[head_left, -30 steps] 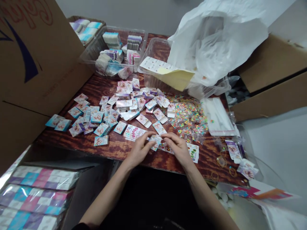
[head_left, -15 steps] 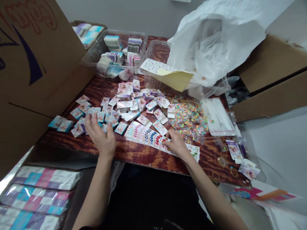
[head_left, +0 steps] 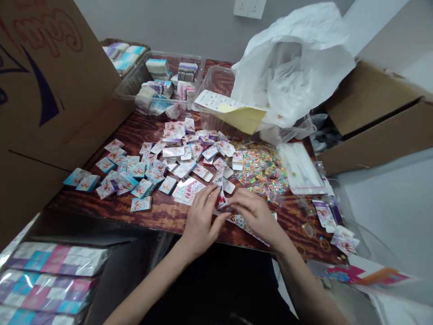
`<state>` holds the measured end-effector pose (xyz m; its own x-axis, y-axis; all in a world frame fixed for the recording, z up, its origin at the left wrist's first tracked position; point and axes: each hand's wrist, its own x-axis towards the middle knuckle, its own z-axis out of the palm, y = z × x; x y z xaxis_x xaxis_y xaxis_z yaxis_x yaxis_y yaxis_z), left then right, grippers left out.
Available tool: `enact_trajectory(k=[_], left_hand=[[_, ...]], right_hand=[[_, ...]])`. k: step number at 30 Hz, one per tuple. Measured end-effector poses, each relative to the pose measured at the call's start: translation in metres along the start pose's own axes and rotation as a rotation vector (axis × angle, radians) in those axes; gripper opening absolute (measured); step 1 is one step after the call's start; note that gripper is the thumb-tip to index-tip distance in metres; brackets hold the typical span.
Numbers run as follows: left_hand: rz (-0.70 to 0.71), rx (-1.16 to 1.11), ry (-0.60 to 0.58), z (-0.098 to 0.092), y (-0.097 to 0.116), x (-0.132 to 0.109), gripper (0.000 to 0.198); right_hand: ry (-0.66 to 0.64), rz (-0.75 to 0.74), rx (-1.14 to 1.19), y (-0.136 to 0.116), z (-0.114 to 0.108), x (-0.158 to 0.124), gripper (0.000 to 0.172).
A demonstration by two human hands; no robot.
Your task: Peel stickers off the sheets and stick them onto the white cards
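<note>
My left hand (head_left: 203,219) and my right hand (head_left: 255,214) meet near the table's front edge, both closed on a small printed card (head_left: 221,194) with red nail shapes. The card stands tilted up between my fingers. Beneath and to both sides of my hands lie flat sticker sheets (head_left: 187,190) with coloured nail shapes. A heap of small cardboard boxes (head_left: 155,171), blue, purple and pink, spreads to the left and behind. Right of the heap lie many little clear packets (head_left: 262,169) with bright bits inside.
A large carton (head_left: 50,104) stands at the left. Clear plastic bins (head_left: 203,106) and a white bag (head_left: 280,67) are at the back. White bags (head_left: 301,169) and rubber bands (head_left: 308,230) lie at the right. An open carton (head_left: 54,230) holds wrapped packs at the lower left.
My left hand has moved right from the boxes to the card. A card is now raised between both hands. The view has shifted slightly.
</note>
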<state>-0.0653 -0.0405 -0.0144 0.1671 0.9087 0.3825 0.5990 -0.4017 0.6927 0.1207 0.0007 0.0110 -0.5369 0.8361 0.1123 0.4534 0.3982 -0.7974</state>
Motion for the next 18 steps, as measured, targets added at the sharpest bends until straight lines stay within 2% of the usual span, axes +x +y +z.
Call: enact_trajectory(k=[2,4,6,8,9,11,13,16,18], left_hand=[[0.038,-0.059,-0.035,0.009,0.003,-0.002,0.041],[0.111,-0.116,-0.044,0.013,0.002,-0.003,0.033],[0.167,-0.138,-0.03,0.012,0.002,-0.002,0.029],[0.188,-0.159,-0.007,0.005,0.005,0.0,0.027],[0.189,-0.189,-0.025,0.0,0.008,0.001,0.026],[0.159,-0.319,-0.145,-0.008,0.011,0.005,0.021],[0.016,-0.524,-0.264,-0.011,0.011,0.009,0.024],[-0.337,-0.773,-0.298,0.002,0.003,0.011,0.024],[-0.466,-0.853,-0.381,0.016,-0.005,0.01,0.037]], right_hand=[[-0.002,-0.068,-0.07,-0.015,0.001,-0.006,0.024],[0.058,-0.076,-0.164,-0.016,0.003,-0.011,0.021],[0.153,-0.045,-0.245,-0.006,0.004,-0.016,0.018],[0.21,-0.014,-0.286,0.01,0.003,-0.021,0.025],[0.21,0.002,-0.292,0.017,0.002,-0.024,0.028],[0.165,0.031,-0.261,0.027,0.001,-0.028,0.029],[0.088,0.055,-0.18,0.028,0.001,-0.03,0.029],[-0.039,0.068,-0.018,0.019,0.01,-0.028,0.027],[-0.009,0.112,0.014,0.016,0.02,-0.024,0.024]])
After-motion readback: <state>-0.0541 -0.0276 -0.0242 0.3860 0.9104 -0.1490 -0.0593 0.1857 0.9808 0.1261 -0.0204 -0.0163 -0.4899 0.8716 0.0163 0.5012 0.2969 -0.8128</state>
